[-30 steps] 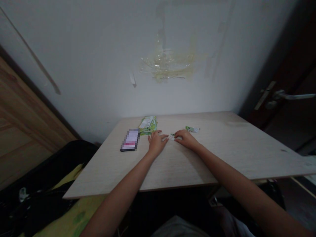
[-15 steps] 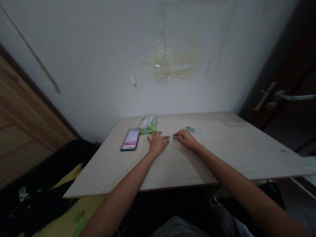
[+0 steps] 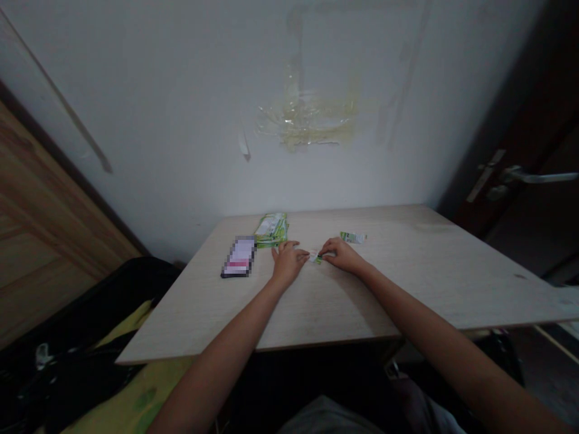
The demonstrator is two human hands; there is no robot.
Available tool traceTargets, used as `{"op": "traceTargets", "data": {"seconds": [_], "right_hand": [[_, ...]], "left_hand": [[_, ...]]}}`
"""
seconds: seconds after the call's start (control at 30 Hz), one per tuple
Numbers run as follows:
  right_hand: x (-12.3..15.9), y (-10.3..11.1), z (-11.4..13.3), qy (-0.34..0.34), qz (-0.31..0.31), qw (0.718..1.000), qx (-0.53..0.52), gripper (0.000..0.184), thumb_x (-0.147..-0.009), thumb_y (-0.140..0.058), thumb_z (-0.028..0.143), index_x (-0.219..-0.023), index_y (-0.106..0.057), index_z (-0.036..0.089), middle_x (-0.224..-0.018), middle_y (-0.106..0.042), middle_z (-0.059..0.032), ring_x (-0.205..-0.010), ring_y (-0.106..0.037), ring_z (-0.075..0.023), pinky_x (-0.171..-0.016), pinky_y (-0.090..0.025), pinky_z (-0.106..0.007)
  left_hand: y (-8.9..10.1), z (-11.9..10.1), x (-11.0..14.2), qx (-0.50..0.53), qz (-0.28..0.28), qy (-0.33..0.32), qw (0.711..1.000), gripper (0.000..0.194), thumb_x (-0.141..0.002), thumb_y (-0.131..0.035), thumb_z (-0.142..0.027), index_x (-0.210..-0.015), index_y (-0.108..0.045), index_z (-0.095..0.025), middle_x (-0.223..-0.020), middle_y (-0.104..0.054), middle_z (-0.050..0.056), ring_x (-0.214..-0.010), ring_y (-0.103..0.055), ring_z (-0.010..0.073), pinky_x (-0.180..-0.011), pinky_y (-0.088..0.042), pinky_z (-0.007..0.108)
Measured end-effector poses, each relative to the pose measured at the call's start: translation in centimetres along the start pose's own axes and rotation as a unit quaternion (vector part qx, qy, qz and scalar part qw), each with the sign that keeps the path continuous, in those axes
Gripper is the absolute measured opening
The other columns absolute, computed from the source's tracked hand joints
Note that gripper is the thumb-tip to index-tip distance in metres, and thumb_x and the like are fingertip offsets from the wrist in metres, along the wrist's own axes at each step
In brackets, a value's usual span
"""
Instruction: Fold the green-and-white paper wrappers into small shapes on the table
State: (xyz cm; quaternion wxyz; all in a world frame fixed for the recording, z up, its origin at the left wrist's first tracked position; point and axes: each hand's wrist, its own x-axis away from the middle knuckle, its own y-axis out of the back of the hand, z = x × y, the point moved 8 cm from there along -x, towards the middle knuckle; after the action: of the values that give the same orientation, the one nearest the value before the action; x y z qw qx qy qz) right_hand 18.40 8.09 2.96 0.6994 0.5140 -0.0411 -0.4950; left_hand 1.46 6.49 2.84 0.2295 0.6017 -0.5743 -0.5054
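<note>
right of the smartphone (image 3: 239, 257), i see my left hand (image 3: 287, 262) and right hand (image 3: 342, 255) both pinching a small green-white wrapper (image 3: 313, 257) — print too tiny to read.

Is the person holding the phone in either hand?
No: the phone lies on the table, while the left hand and right hand both have fingertips at a small green-and-white piece.

My single head-worn view looks forward and down, past the hands (image 3: 286, 260) (image 3: 342, 255), over the table (image 3: 344, 313) to the wall (image 3: 181, 120).
</note>
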Motion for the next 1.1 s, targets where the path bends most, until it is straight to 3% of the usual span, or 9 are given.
{"op": "traceTargets", "data": {"seconds": [0.2, 0.43, 1.1], "right_hand": [[0.1, 0.3, 0.2, 0.022, -0.008, 0.999, 0.022, 0.012, -0.081, -0.073, 0.02, -0.088, -0.081, 0.024, -0.093, -0.073, -0.007, -0.095, -0.063, -0.0235, -0.092, -0.049, -0.038], [-0.1, 0.1, 0.8, 0.03, 0.008, 0.998, 0.049, 0.012, -0.086, -0.069, 0.018, -0.087, -0.08, 0.021, -0.093, -0.075, -0.0074, -0.096, -0.063, -0.0234, -0.092, -0.048, -0.037], [0.3, 0.0, 0.9, 0.037, 0.015, 0.999, 0.03, 0.013, -0.086, -0.07, 0.024, -0.095, -0.08, 0.021, -0.097, -0.073, -0.0081, -0.099, -0.062, -0.0231, -0.094, -0.047, -0.037]], "left_hand": [[-0.6, -0.3, 0.0, -0.029, 0.035, -0.036, 0.998, 0.028, -0.086, -0.067, -0.053, -0.107, -0.078, -0.038, -0.141, -0.06, 0.003, -0.139, -0.036, 0.0337, -0.115, -0.018, 0.061], [0.0, -0.9, 0.1, -0.017, 0.016, -0.067, 0.998, 0.019, -0.087, -0.07, -0.045, -0.1, -0.079, -0.037, -0.137, -0.061, 0.002, -0.135, -0.04, 0.0301, -0.119, -0.012, 0.058], [-0.2, -0.5, -0.1, 0.019, 0.016, -0.049, 0.998, 0.017, -0.088, -0.069, -0.044, -0.096, -0.08, -0.034, -0.126, -0.065, 0.003, -0.126, -0.048, 0.0264, -0.117, -0.023, 0.054]]}}
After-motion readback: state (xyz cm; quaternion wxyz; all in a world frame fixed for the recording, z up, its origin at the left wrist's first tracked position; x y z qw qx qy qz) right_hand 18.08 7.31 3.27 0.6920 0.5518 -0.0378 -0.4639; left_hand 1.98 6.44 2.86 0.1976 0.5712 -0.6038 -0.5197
